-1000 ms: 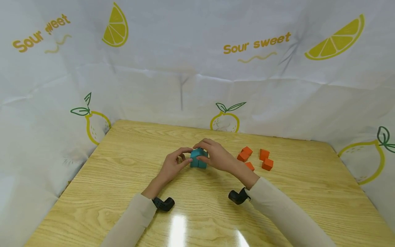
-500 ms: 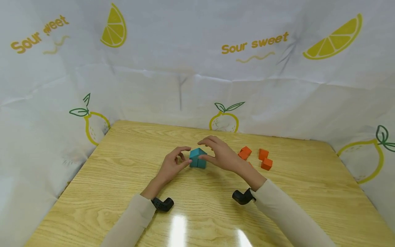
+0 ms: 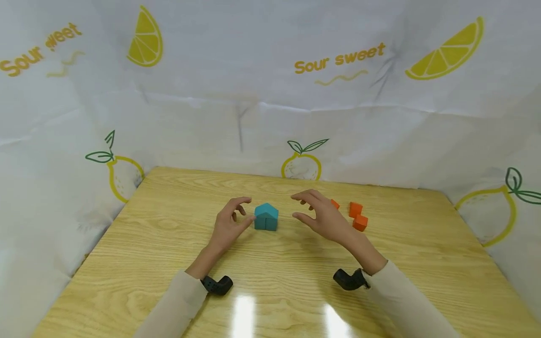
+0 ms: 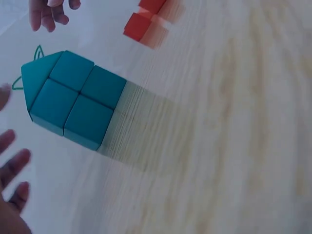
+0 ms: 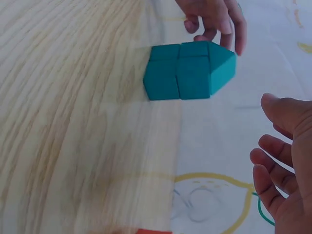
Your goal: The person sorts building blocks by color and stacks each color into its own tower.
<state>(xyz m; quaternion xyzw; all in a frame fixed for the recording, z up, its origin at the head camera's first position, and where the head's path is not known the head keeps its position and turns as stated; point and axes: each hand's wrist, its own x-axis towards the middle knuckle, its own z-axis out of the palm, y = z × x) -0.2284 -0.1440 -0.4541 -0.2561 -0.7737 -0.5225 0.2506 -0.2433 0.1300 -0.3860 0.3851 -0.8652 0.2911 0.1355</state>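
A teal, house-shaped stack (image 3: 266, 218) stands upright on the surface (image 3: 279, 263), its cubes (image 4: 89, 121) set two by two on one face (thin dark seams part them), with a triangular block (image 4: 39, 76) of matching colour resting point-up on top.

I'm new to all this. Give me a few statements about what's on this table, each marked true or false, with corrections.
1. The right hand is apart from the blue-green block house. True.
2. Orange blocks lie on the wooden table. True.
3. The house has a flat top. False: its top comes to a point.
4. The orange blocks are left of the house. False: they are on the person's right.
5. The right hand holds an orange block. False: it holds nothing.
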